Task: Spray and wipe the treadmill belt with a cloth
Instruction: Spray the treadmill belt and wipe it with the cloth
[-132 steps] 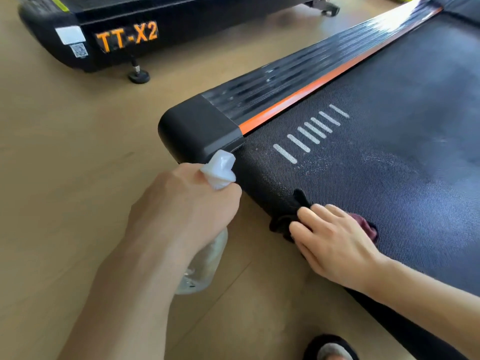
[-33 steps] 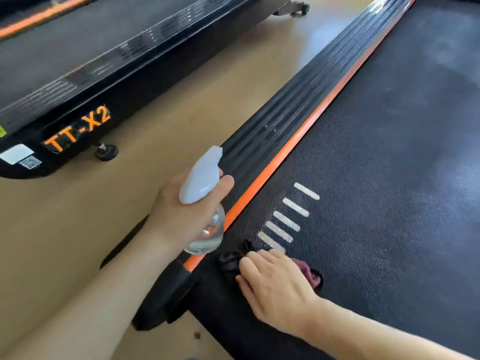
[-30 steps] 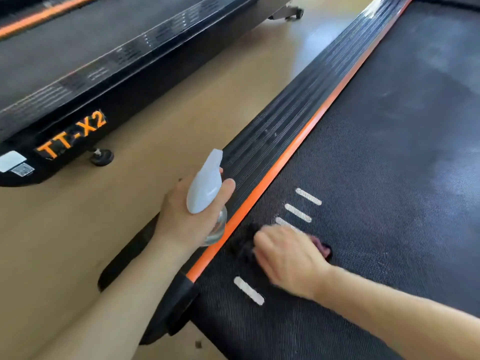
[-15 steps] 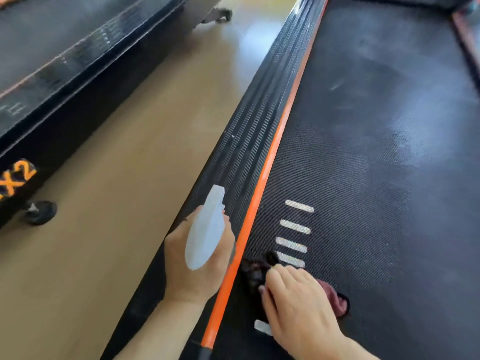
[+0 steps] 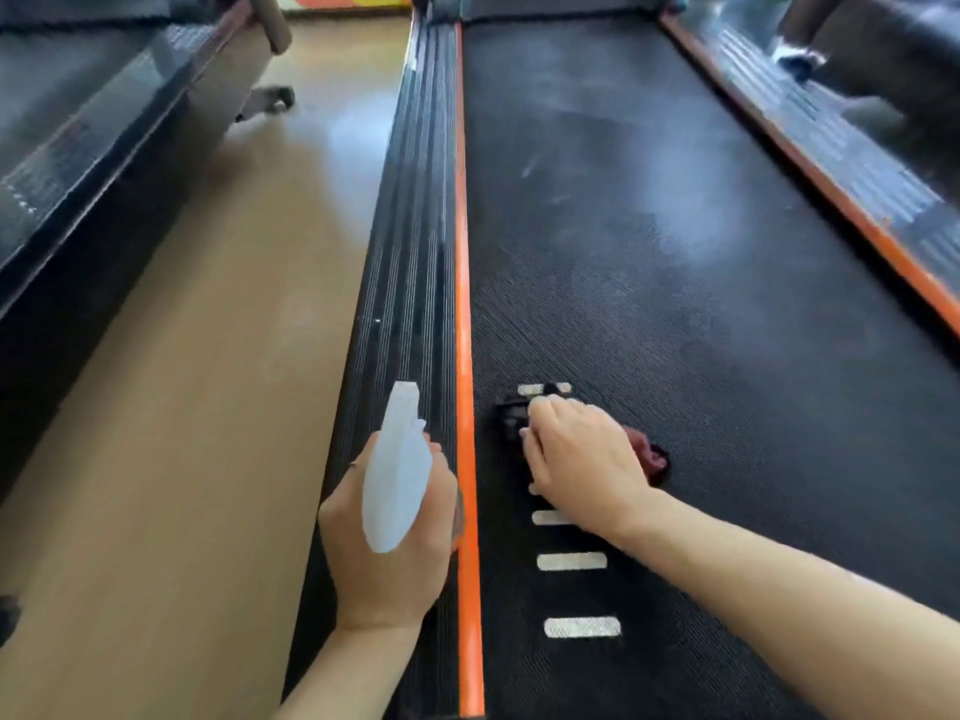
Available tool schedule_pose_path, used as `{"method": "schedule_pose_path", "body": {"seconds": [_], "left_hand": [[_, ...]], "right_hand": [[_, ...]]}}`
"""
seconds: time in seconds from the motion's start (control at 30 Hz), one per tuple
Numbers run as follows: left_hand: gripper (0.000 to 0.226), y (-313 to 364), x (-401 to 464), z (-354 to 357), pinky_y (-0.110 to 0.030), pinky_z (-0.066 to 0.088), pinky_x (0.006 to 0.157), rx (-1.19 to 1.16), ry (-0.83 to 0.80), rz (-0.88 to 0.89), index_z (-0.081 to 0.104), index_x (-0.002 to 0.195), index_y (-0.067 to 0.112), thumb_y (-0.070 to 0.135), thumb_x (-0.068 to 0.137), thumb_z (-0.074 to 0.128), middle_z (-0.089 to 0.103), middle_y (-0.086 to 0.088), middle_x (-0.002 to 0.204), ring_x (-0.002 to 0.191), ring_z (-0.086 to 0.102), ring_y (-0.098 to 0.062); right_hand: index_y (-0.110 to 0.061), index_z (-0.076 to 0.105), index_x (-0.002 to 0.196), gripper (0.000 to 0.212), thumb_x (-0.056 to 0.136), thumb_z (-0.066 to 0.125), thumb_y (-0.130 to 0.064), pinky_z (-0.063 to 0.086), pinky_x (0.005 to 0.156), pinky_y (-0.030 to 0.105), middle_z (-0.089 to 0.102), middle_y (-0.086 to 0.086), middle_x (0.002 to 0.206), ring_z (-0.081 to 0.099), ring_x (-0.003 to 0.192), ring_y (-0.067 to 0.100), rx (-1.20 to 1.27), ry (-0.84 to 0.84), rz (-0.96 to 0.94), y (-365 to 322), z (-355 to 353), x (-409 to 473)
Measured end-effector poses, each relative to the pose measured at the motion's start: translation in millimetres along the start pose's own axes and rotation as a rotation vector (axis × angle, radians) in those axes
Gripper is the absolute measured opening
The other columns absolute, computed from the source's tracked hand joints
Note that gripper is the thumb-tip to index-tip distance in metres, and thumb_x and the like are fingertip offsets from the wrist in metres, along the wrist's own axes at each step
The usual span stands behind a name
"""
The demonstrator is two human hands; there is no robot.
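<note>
The black treadmill belt (image 5: 675,304) runs away from me, with white dashes near its left edge and pale damp patches farther up. My right hand (image 5: 582,459) presses a dark cloth with a reddish corner (image 5: 649,457) flat onto the belt beside the orange stripe. My left hand (image 5: 389,537) grips a clear spray bottle; its white trigger head (image 5: 397,470) points up the belt over the ribbed side rail. Most of the bottle's body is hidden by the hand.
The ribbed black side rail (image 5: 410,252) and orange stripe (image 5: 462,304) border the belt on the left; a second orange-edged rail (image 5: 831,163) runs along the right. Wooden floor (image 5: 208,356) separates this machine from another treadmill (image 5: 62,174) at left.
My right hand has slid the cloth forward along the belt, over the white dashes. My left hand with the bottle has followed, and my view has turned to look straight up the belt.
</note>
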State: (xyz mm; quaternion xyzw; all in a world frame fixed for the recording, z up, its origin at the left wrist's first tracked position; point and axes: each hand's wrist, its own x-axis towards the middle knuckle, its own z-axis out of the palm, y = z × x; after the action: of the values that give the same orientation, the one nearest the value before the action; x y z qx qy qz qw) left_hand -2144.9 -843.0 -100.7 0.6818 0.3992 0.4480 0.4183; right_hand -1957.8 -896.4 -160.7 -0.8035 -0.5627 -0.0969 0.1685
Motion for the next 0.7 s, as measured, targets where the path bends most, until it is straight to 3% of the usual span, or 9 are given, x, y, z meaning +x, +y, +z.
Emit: {"method": "schedule_pose_path", "body": {"seconds": [0.07, 0.17, 0.3, 0.33, 0.4, 0.47, 0.53, 0.6, 0.7], "left_hand": [[0.017, -0.6, 0.8, -1.2, -0.002, 0.045, 0.069, 0.001, 0.009, -0.021, 0.069, 0.084, 0.025, 0.041, 0.085, 0.061, 0.071, 0.02, 0.081, 0.072, 0.067, 0.001], [0.02, 1.5, 2.7, -2.3, -0.003, 0.047, 0.067, 0.025, -0.004, -0.038, 0.067, 0.082, 0.025, 0.044, 0.084, 0.061, 0.07, 0.019, 0.084, 0.073, 0.066, 0.0], [0.016, 3.9, 2.8, -3.2, -0.003, 0.045, 0.064, 0.047, -0.03, -0.076, 0.067, 0.083, 0.019, 0.035, 0.085, 0.065, 0.069, 0.013, 0.082, 0.072, 0.066, -0.003], [0.016, 4.1, 3.0, -3.9, -0.004, 0.046, 0.064, 0.045, -0.031, -0.08, 0.067, 0.083, 0.021, 0.037, 0.084, 0.064, 0.069, 0.011, 0.081, 0.072, 0.067, -0.004], [0.014, 4.6, 3.6, -4.3, -0.005, 0.046, 0.064, 0.058, -0.042, -0.069, 0.067, 0.083, 0.023, 0.037, 0.086, 0.065, 0.071, 0.013, 0.08, 0.072, 0.068, -0.003], [0.011, 6.2, 2.8, -3.2, -0.003, 0.045, 0.059, 0.072, -0.073, -0.081, 0.067, 0.083, 0.012, 0.017, 0.092, 0.07, 0.069, 0.024, 0.069, 0.065, 0.066, 0.004], [0.012, 10.2, 1.0, -2.4, -0.002, 0.044, 0.054, 0.071, -0.095, -0.111, 0.066, 0.084, 0.002, 0.0, 0.095, 0.068, 0.063, 0.029, 0.058, 0.059, 0.064, 0.008], [0.009, 11.6, 3.9, 0.0, -0.003, 0.044, 0.053, 0.07, -0.105, -0.143, 0.067, 0.086, 0.003, 0.003, 0.094, 0.071, 0.063, 0.029, 0.058, 0.059, 0.064, 0.007], [0.007, 16.7, 9.8, 3.6, -0.006, 0.045, 0.057, 0.105, -0.087, -0.157, 0.069, 0.086, 0.016, 0.02, 0.089, 0.074, 0.066, 0.026, 0.064, 0.061, 0.064, 0.005]], "right_hand": [[-0.021, 0.045, 0.084, 0.015, 0.095, 0.045, -0.03, 0.046, 0.067, 0.035, 0.053, -0.002, 0.081, 0.054, 0.072, 0.021, 0.058, -0.137, -0.188, -6.8, -23.5, -41.5], [-0.021, 0.043, 0.086, 0.019, 0.101, 0.044, -0.032, 0.043, 0.07, 0.031, 0.05, -0.004, 0.085, 0.048, 0.074, 0.018, 0.111, -0.315, -0.442, -1.8, -56.1, -88.8], [-0.019, 0.047, 0.087, 0.024, 0.104, 0.039, -0.032, 0.043, 0.072, 0.034, 0.054, -0.001, 0.086, 0.051, 0.075, 0.021, 0.013, -0.366, -0.757, 25.1, -60.6, -59.4], [-0.018, 0.048, 0.088, 0.023, 0.104, 0.039, -0.031, 0.044, 0.073, 0.035, 0.055, 0.0, 0.087, 0.053, 0.076, 0.022, -0.037, -0.332, -0.748, 34.3, -53.1, -38.5], [-0.016, 0.051, 0.089, 0.019, 0.1, 0.042, -0.029, 0.048, 0.072, 0.039, 0.059, 0.004, 0.086, 0.06, 0.078, 0.026, -0.139, -0.214, -0.534, 54.2, -32.3, 6.6], [-0.014, 0.053, 0.091, 0.018, 0.097, 0.044, -0.028, 0.049, 0.071, 0.043, 0.061, 0.008, 0.086, 0.063, 0.079, 0.032, -0.138, -0.12, -0.128, 65.0, -15.0, 37.9], [-0.014, 0.052, 0.089, 0.018, 0.095, 0.042, -0.028, 0.048, 0.069, 0.044, 0.06, 0.009, 0.085, 0.062, 0.078, 0.034, -0.12, -0.075, 0.047, 54.2, -5.0, 35.2], [-0.018, 0.049, 0.086, 0.015, 0.095, 0.044, -0.029, 0.049, 0.068, 0.043, 0.058, 0.004, 0.082, 0.06, 0.075, 0.029, -0.044, -0.082, -0.061, 37.5, -10.3, 4.6], [-0.022, 0.043, 0.085, 0.016, 0.098, 0.047, -0.031, 0.045, 0.069, 0.036, 0.053, -0.002, 0.083, 0.053, 0.074, 0.022, 0.121, -0.276, -0.303, 16.4, -46.2, -62.1]]}}
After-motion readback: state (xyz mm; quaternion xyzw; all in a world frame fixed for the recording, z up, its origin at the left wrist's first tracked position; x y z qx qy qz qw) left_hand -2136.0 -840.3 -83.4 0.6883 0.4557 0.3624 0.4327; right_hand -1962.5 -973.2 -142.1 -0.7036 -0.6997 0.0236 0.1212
